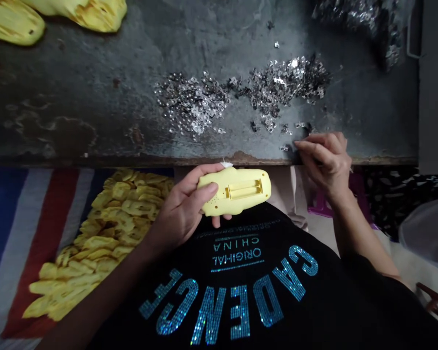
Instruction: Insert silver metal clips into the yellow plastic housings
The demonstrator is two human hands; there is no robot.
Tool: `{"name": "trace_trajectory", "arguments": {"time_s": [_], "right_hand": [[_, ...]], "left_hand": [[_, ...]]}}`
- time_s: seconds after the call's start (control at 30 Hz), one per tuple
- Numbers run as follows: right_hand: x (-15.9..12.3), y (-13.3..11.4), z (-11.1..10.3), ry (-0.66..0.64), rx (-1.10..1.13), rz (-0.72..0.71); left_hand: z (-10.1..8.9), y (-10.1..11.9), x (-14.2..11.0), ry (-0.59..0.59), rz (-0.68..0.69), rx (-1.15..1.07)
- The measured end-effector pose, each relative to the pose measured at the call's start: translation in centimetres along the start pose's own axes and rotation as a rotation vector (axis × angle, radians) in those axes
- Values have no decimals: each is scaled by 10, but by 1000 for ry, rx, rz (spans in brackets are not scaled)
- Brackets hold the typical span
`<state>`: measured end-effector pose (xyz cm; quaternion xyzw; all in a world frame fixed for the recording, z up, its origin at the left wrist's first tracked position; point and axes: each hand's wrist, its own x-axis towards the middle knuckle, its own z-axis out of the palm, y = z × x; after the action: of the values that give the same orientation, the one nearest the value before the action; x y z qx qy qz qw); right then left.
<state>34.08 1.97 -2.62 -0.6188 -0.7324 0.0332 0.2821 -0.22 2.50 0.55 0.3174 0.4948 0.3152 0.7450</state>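
My left hand [182, 209] grips a pale yellow moulded plastic casing [237, 191], its open battery compartment facing up. My right hand [326, 163] rests at the edge of the worn grey metal table [76, 97], fingertips close together beside a few loose metal clips [285, 148]. Whether those fingertips pinch anything is hidden. Two heaps of small silvery stamped metal pieces [284, 82] [191, 104] lie farther out on the table, apart from both hands.
Several yellow casings [80, 7] lie at the table's top left. More metal pieces [361, 19] are heaped at top right. A pile of yellow parts [105, 243] sits on a striped cloth [40, 233] below the table edge. A magenta stool [323, 204] and translucent plastic [428, 233] stand at right.
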Motion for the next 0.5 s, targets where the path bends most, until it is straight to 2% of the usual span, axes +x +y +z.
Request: {"name": "trace_trajectory", "arguments": {"time_s": [0.07,0.2,0.33,0.5], "right_hand": [[1,-5,0,27,30,45],[13,-15,11,-15,-32,58],[20,-18,23,-45,-33,31],[15,-11,20,-43,86,-24]], "left_hand": [[2,1,0,8,4,6],[5,2,-2,22,31,5],[4,3,-3,20,72,9],[2,0,-1,16,67,-20]]}}
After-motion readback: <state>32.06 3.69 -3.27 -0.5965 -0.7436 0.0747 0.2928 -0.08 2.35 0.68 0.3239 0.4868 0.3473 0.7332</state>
